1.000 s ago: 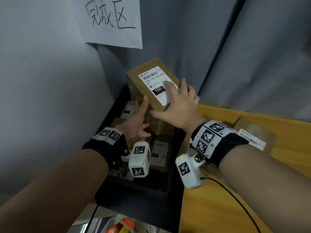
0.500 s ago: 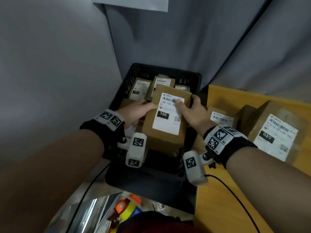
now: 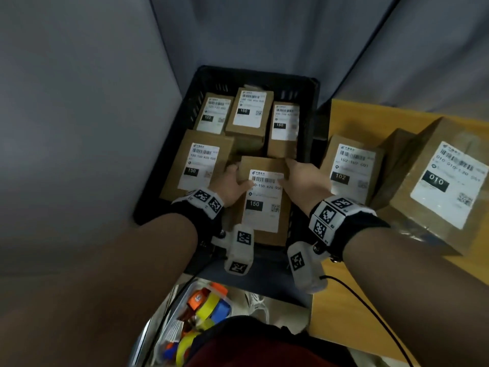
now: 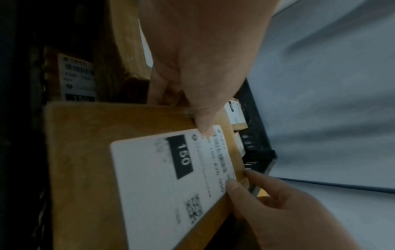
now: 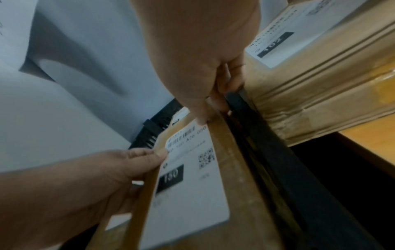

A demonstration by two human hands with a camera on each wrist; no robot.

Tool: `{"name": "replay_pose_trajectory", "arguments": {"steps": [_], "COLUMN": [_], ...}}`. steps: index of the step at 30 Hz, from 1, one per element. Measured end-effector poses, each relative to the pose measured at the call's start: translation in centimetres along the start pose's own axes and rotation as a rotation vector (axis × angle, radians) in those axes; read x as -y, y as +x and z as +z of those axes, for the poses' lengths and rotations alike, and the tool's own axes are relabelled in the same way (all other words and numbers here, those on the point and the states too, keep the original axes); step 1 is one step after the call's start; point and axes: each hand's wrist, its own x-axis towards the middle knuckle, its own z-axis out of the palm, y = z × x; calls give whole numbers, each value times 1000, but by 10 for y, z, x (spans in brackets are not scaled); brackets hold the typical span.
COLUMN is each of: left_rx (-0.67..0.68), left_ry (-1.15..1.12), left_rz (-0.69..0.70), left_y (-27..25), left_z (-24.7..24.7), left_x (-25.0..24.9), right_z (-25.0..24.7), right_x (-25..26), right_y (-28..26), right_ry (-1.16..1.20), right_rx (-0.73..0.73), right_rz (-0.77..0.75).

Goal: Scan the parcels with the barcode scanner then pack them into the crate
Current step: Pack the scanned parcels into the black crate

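A brown parcel [image 3: 264, 215] with a white label marked 150 lies low in the near right part of the black crate [image 3: 254, 78]. My left hand [image 3: 234, 182] grips its left far corner, thumb on the label edge. My right hand [image 3: 300, 176] grips its right far corner, fingers down between the parcel and the crate wall. In the left wrist view the parcel [image 4: 85, 169] fills the lower half under my left hand [image 4: 203, 108]. The right wrist view has my right hand [image 5: 205, 108] on the parcel [image 5: 192, 194]. No scanner is in view.
Several other labelled parcels [image 3: 197, 165] lie in the crate's far and left parts. On the yellow table [image 3: 344, 308] at the right stand a parcel marked 102 [image 3: 349, 168] and a larger one marked 010 [image 3: 447, 186]. A clear bin of tape rolls [image 3: 209, 305] sits below.
Both hands have brought the 150 parcel down from in front of the wall into the crate's near right part. My view has tilted downward.
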Motion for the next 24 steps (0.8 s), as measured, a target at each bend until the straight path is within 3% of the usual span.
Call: {"name": "replay_pose_trajectory", "arguments": {"steps": [7, 13, 17, 24], "left_rx": [92, -69, -163, -185], "left_ry": [158, 339, 261, 25], "left_rz": [19, 62, 92, 252], "left_y": [13, 3, -11, -39], "left_z": [-8, -10, -11, 7], "left_x": [-18, -33, -63, -134], "right_z": [2, -24, -58, -124], "right_x": [-12, -13, -17, -59], "right_y": [3, -9, -16, -34], "right_ry": [0, 125, 172, 157], "right_rx": [-16, -83, -163, -362], "right_rz": [-25, -54, -110, -155]}}
